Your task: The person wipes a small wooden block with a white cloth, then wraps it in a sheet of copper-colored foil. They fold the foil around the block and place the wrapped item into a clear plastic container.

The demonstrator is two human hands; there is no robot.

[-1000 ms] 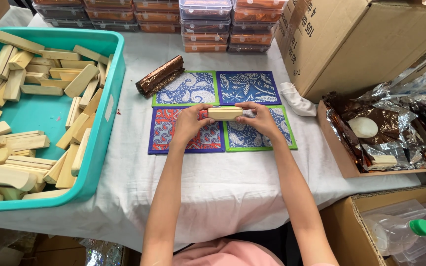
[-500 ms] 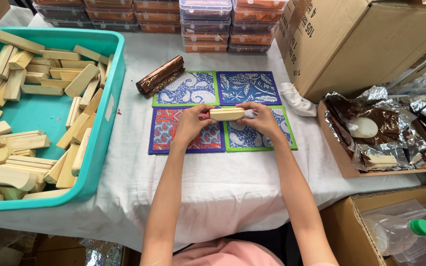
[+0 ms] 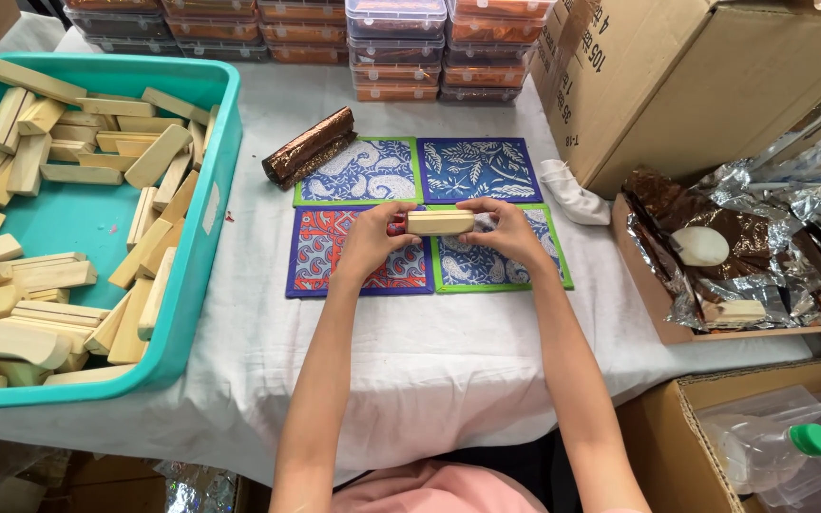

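Note:
Both hands hold one pale wooden block [image 3: 440, 222] level above four patterned square mats [image 3: 429, 209] on a white cloth. My left hand [image 3: 369, 241] grips the block's left end. At its right end, my right hand [image 3: 508, 231] pinches it with fingers curled. A block wrapped in brown foil [image 3: 309, 146] lies tilted at the mats' upper left corner, apart from both hands.
A teal bin [image 3: 203, 204] holding several wooden blocks fills the left side. Stacked clear lidded boxes [image 3: 397, 43] line the back. A big cardboard box [image 3: 696, 81] stands at right, with a tray of crinkled foil sheets [image 3: 743, 252] beside it. A bottle with a green cap [image 3: 791, 446] sits in a lower box.

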